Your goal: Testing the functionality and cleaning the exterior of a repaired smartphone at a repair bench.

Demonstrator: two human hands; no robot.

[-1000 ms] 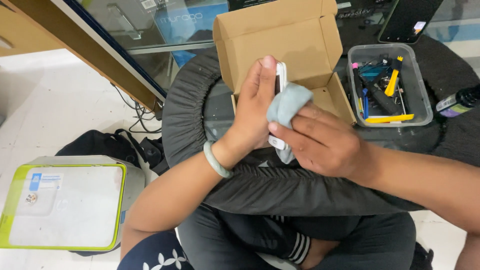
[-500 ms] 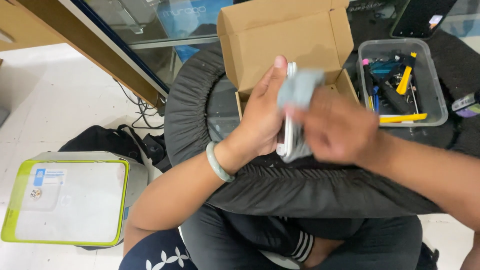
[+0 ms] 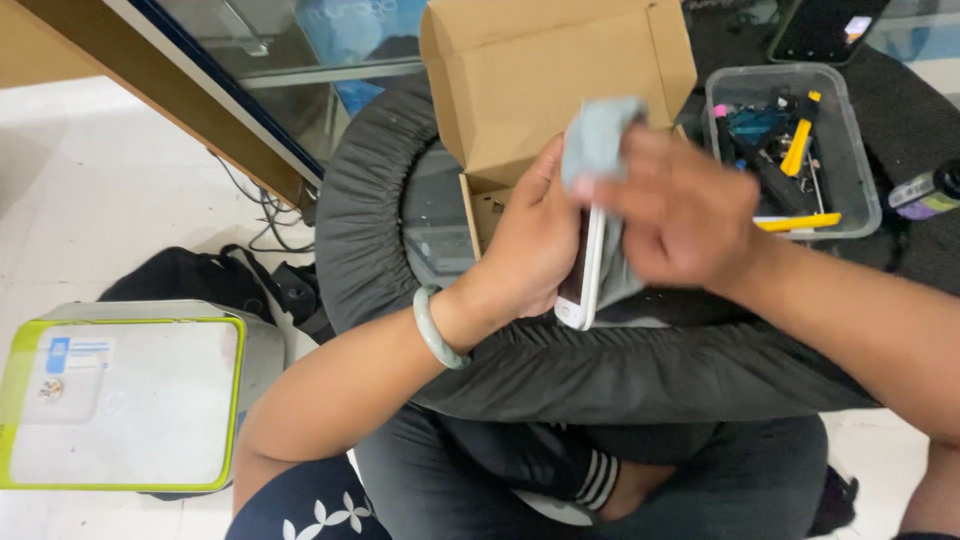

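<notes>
My left hand [image 3: 530,245] grips a white phone [image 3: 583,275] held on edge over a round table with a dark ruffled cover [image 3: 600,375]. A pale green bangle [image 3: 435,330] circles that wrist. My right hand [image 3: 685,215], blurred by motion, presses a light blue-grey cloth [image 3: 595,140] against the phone's upper end and far face. An open cardboard box [image 3: 545,80] stands just behind both hands.
A clear plastic bin [image 3: 855,150] of yellow, pink and dark tools sits at the right. A dark phone [image 3: 825,28] lies at the top right, a small bottle [image 3: 925,195] at the right edge. On the floor at left: a green-rimmed white lid [image 3: 120,405], a black bag [image 3: 180,280], cables.
The cloth and my right hand have slid from the phone's lower part up to its top end. My left hand has kept the phone on edge throughout.
</notes>
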